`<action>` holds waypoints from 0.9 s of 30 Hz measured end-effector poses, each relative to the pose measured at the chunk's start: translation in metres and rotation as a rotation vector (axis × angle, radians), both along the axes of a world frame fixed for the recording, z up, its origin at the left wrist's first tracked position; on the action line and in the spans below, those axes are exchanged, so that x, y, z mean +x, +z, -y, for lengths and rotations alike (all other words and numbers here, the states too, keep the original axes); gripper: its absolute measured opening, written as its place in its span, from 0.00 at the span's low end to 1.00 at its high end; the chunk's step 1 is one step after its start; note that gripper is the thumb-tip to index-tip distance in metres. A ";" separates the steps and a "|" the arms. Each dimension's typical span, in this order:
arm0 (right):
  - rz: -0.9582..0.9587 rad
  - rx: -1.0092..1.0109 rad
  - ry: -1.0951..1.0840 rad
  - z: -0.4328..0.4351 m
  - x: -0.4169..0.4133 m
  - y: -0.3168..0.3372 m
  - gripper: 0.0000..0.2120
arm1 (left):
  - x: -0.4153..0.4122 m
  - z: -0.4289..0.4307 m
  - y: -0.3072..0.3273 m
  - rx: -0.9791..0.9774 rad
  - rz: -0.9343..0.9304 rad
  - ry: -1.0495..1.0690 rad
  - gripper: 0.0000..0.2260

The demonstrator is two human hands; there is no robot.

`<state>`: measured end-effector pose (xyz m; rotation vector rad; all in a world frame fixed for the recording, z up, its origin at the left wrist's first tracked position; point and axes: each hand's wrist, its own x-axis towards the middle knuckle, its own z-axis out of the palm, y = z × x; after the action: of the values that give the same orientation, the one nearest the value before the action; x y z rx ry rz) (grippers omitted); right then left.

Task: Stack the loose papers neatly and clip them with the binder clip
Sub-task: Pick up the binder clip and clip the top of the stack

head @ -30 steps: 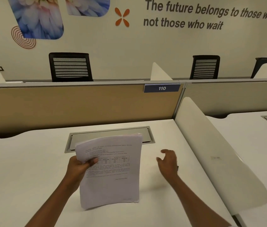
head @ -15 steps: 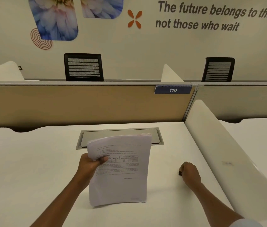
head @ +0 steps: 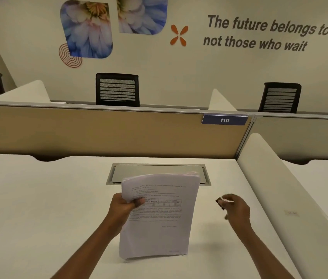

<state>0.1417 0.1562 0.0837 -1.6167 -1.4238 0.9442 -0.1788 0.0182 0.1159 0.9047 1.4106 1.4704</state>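
One white desk [head: 38,208], tan partition [head: 88,133] behind

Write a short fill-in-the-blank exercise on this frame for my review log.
1. The left hand holds the stack of papers standing on its ____ edge on the desk.
2. The right hand holds the ____.
3. The blue sign on the partition reads ____.

Missing words: bottom; binder clip; 110
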 end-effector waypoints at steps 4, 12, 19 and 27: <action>-0.205 0.099 0.010 0.012 -0.026 0.056 0.23 | 0.000 0.010 0.003 0.010 0.024 -0.009 0.11; -0.060 0.397 0.302 0.076 -0.072 0.175 0.22 | -0.006 0.032 0.010 0.012 0.029 -0.017 0.13; 0.161 0.433 0.662 0.119 -0.137 0.215 0.20 | -0.017 0.047 0.021 0.037 0.024 -0.017 0.10; 0.320 0.426 0.818 0.134 -0.201 0.210 0.17 | -0.033 0.054 0.025 0.036 -0.003 -0.024 0.14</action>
<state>-0.0596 0.0226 0.2938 -0.8739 -2.4051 0.7309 -0.2114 -0.0363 0.1406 0.9434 1.3755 1.4811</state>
